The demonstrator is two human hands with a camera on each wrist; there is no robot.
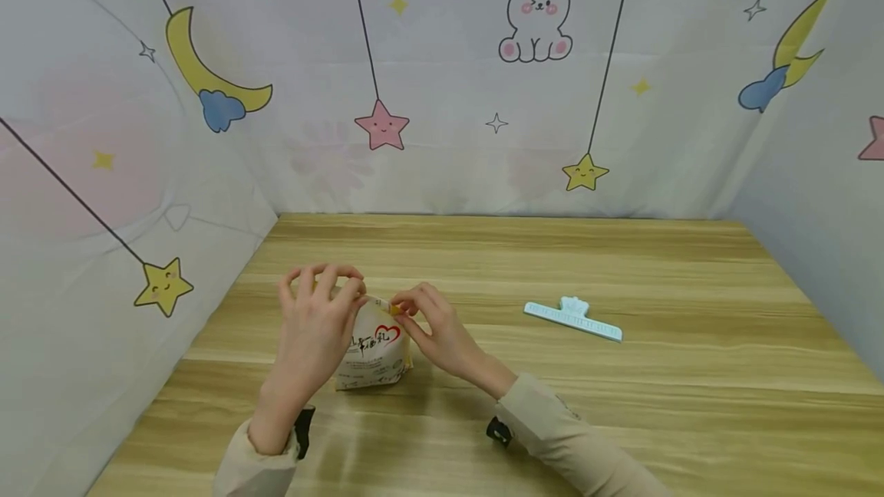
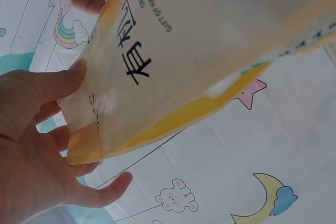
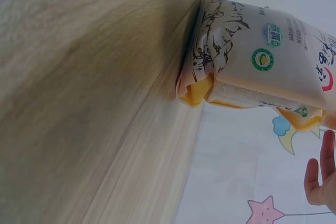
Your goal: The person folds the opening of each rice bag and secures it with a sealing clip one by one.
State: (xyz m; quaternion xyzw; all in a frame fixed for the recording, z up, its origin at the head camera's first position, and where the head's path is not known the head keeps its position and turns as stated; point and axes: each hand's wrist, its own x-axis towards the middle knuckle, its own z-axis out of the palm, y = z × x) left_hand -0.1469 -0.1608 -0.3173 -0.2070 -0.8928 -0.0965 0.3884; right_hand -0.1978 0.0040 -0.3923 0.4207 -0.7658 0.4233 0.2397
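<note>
A white and yellow printed food bag (image 1: 369, 347) with a red heart on its front stands upright on the table. My left hand (image 1: 314, 320) pinches the top edge at its left end. In the left wrist view the thumb of the left hand (image 2: 37, 135) lies on the front of the bag (image 2: 173, 56), with the other fingers behind it. My right hand (image 1: 438, 328) pinches the top right corner between thumb and fingers. In the right wrist view the bag (image 3: 262, 56) shows its creased base against the table and a folded side.
A light blue bag clip (image 1: 573, 319) with a long ruled bar lies on the wooden table (image 1: 656, 420), to the right of the right hand. White cloth walls (image 1: 456, 60) printed with stars, moons and a rabbit surround the table at the back and sides.
</note>
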